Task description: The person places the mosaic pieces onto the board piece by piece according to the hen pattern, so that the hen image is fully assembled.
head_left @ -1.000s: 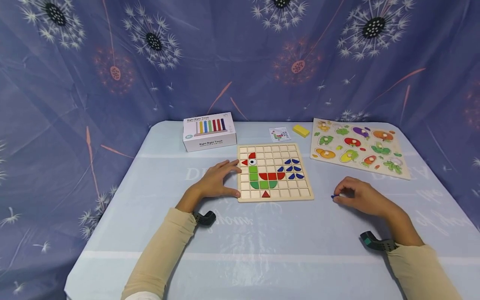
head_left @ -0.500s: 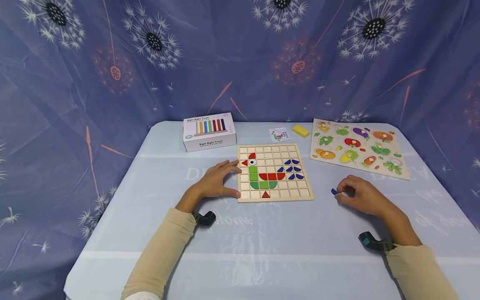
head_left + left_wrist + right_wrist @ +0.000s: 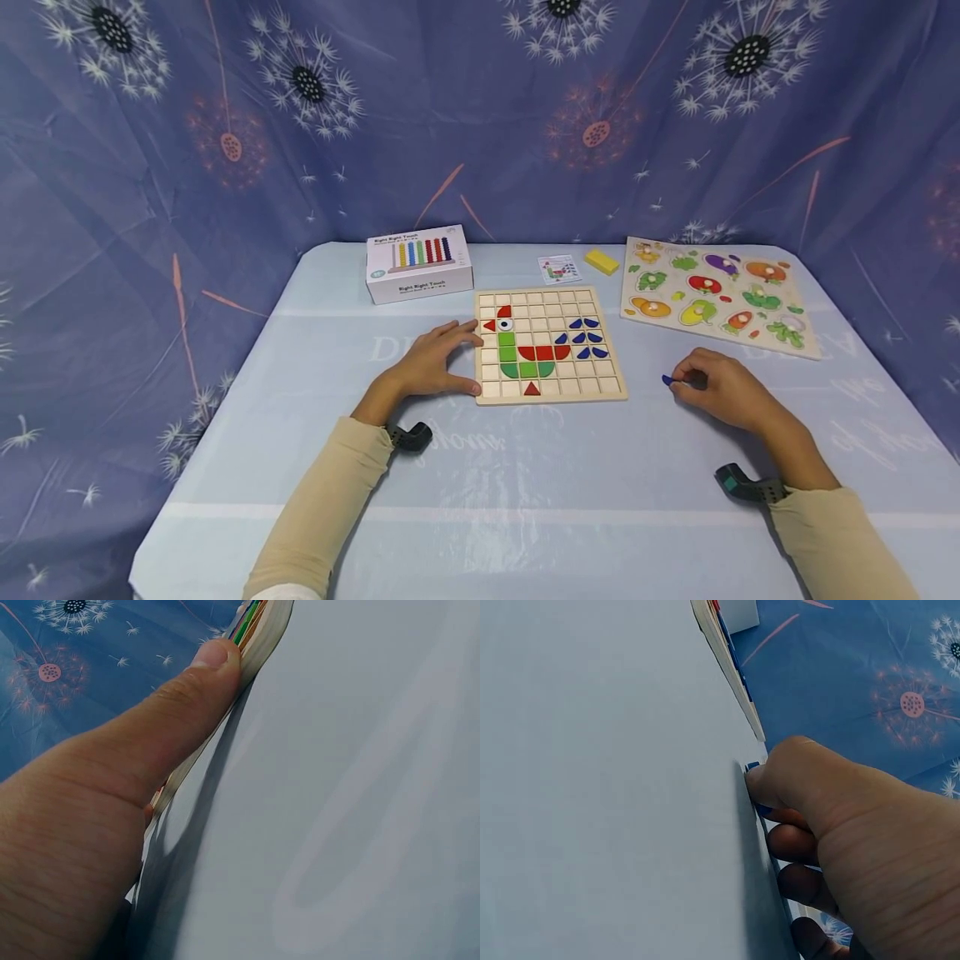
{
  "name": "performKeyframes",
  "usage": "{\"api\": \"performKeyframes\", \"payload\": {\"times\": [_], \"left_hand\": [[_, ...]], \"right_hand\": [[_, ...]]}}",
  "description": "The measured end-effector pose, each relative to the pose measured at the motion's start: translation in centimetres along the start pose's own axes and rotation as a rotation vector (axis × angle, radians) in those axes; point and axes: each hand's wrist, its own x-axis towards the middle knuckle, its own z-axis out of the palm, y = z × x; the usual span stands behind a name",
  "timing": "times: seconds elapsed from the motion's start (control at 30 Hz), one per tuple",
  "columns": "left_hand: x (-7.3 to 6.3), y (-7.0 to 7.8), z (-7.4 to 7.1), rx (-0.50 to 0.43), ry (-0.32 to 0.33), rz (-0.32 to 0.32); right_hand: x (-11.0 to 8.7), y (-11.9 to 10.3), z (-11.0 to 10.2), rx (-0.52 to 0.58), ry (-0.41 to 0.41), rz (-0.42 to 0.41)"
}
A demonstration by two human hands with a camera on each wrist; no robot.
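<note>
A wooden grid board [image 3: 588, 385] lies mid-table with flat coloured pieces laid out as a bird: red and green parts, an eye tile [image 3: 505, 324], several blue tail pieces [image 3: 588, 337]. At the board's left edge is my left hand [image 3: 429, 360], thumb and fingers spread and touching the rim; in the left wrist view the thumb [image 3: 176, 705] lies against that edge. To the right of the board, my right hand [image 3: 716, 387] pinches a small blue piece [image 3: 667, 380] between thumb and fingertips, low over the table. The fingers cover most of this piece in the right wrist view.
Behind the board stand a white box [image 3: 420, 265] with a bead-rack picture, a small pattern card [image 3: 559, 269] and a yellow block [image 3: 602, 262]. A vegetable peg puzzle [image 3: 720, 296] lies at the back right. A blue patterned curtain [image 3: 480, 117] hangs behind the table.
My right hand has shifted slightly away from me, and the blue piece has turned in its fingertips. The left hand and the board stay where they were.
</note>
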Motion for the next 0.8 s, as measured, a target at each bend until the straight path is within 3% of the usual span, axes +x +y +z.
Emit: {"api": "performKeyframes", "payload": {"times": [0.4, 0.8], "left_hand": [[-0.1, 0.3, -0.1, -0.004, 0.002, 0.001], [-0.1, 0.2, 0.1, 0.002, 0.005, 0.002]], "right_hand": [[1.0, -0.5, 0.4, 0.071, 0.032, -0.016], [4.5, -3.1, 1.8, 0.181, -0.002, -0.062]]}}
